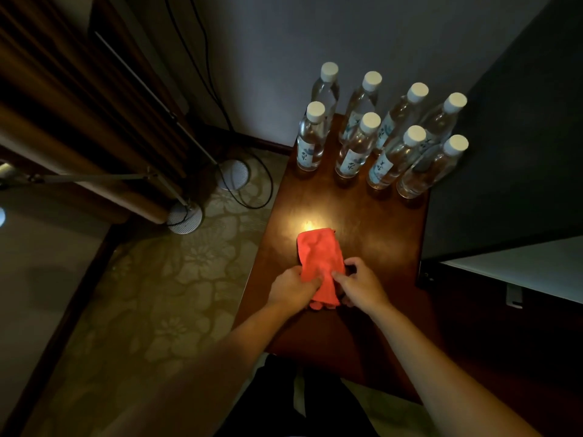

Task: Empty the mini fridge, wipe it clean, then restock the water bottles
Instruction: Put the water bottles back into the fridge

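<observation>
1. The red cloth (319, 257) lies folded on the wooden bench (372, 216), near its front half, under a bright spot of light.
2. Your left hand (295, 288) pinches the cloth's near left edge, its fingers (315, 281) curled onto the fabric.
3. Your right hand (361, 287) grips the near right edge, fingers bent around it.
4. Eight water bottles (356, 146), white-capped and upright, stand in two rows at the bench's far end, well apart from the cloth.
5. Two round lamp bases (184, 217) and cables sit on the patterned carpet to the left.
</observation>
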A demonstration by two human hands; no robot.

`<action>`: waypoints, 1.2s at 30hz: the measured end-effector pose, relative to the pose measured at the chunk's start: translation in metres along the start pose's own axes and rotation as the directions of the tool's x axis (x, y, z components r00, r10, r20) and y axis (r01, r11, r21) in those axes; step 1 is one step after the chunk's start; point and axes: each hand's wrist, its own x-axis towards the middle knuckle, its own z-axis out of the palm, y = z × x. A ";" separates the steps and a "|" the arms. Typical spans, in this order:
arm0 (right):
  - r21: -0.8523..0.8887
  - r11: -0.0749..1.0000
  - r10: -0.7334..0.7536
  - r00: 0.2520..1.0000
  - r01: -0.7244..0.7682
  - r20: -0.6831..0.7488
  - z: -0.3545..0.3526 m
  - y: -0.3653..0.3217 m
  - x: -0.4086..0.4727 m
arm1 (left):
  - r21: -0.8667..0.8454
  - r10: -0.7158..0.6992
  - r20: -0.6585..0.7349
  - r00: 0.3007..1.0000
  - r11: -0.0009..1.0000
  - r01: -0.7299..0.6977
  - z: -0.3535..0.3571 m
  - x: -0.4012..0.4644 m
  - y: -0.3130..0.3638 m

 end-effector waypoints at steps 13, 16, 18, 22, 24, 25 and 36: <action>-0.533 0.785 -0.412 0.909 0.317 -0.067 -0.013 0.025 -0.025 | 0.497 0.346 -0.182 0.920 0.840 -0.218 0.006 -0.032 -0.032; -0.662 0.559 -0.627 0.777 0.499 0.057 -0.006 0.031 -0.032 | 0.642 0.607 -0.155 0.779 0.662 -0.388 0.006 -0.030 -0.043; -0.726 0.396 -0.723 0.678 0.562 0.130 0.002 0.036 -0.034 | 0.696 0.731 -0.112 0.673 0.541 -0.472 0.006 -0.020 -0.044; -0.798 0.206 -0.742 0.622 0.566 0.249 0.016 0.050 -0.036 | 0.839 0.741 0.065 0.669 0.323 -0.439 -0.010 0.000 -0.041; -0.819 0.207 -0.725 0.646 0.535 0.239 0.015 0.050 -0.035 | 0.841 0.740 0.103 0.665 0.291 -0.455 -0.023 0.007 -0.036; -0.826 0.215 -0.717 0.658 0.522 0.229 0.015 0.046 -0.035 | 0.832 0.737 0.118 0.665 0.293 -0.471 -0.030 0.009 -0.031; -0.728 0.280 -0.739 0.624 0.626 0.252 0.023 0.038 -0.030 | 0.607 0.263 0.001 0.965 0.767 -0.209 -0.043 0.045 0.047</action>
